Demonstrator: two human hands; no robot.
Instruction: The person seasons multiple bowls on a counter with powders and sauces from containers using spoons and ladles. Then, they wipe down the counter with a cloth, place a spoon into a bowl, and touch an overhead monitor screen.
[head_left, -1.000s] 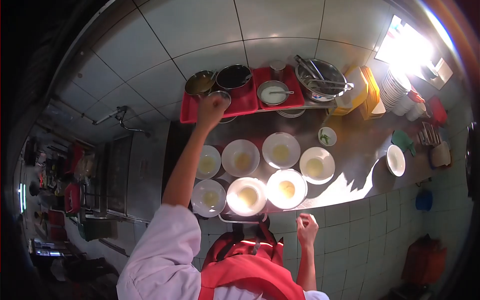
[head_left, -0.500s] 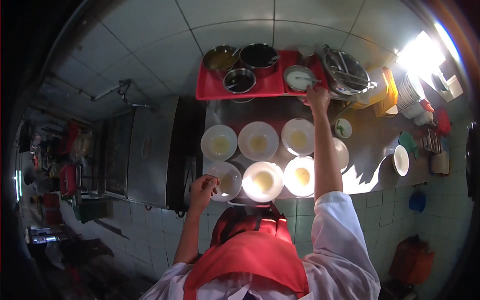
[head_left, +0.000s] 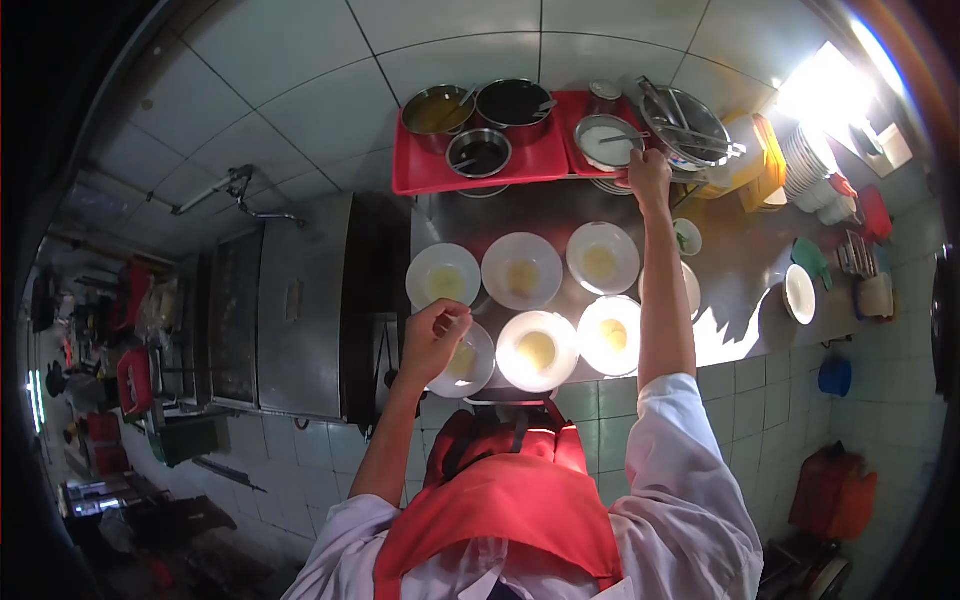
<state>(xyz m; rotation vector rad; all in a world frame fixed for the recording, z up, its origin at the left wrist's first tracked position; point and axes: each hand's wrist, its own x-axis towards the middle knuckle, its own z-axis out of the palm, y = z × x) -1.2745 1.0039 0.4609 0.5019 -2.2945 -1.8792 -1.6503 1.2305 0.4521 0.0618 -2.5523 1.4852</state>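
My left hand (head_left: 437,338) hovers between two bowls at the left end of the counter, its fingers curled together; whatever is in them is hidden. Below it sits a white bowl (head_left: 479,372), and beyond it another white bowl (head_left: 425,270), each with pale yellow liquid. My right hand (head_left: 651,180) reaches up to the shelf, fingers closed by the rim of a metal bowl of white powder (head_left: 600,150). A spoon (head_left: 628,137) rests in that bowl. What the right fingers grip, if anything, cannot be made out. More white bowls (head_left: 522,245) with yellowish contents stand between my arms.
On the shelf, red trays (head_left: 540,168) carry metal pots of dark sauce (head_left: 515,105) and yellow liquid (head_left: 437,108). A large metal basin (head_left: 690,120) with utensils sits right of them. Stacked plates (head_left: 808,165), a green-filled small bowl (head_left: 687,236) and a lone bowl (head_left: 799,294) are further right.
My left hand has moved up and right, from beside the near-left bowl to above its far edge. My right hand has shifted slightly up and right along the powder bowl's rim.
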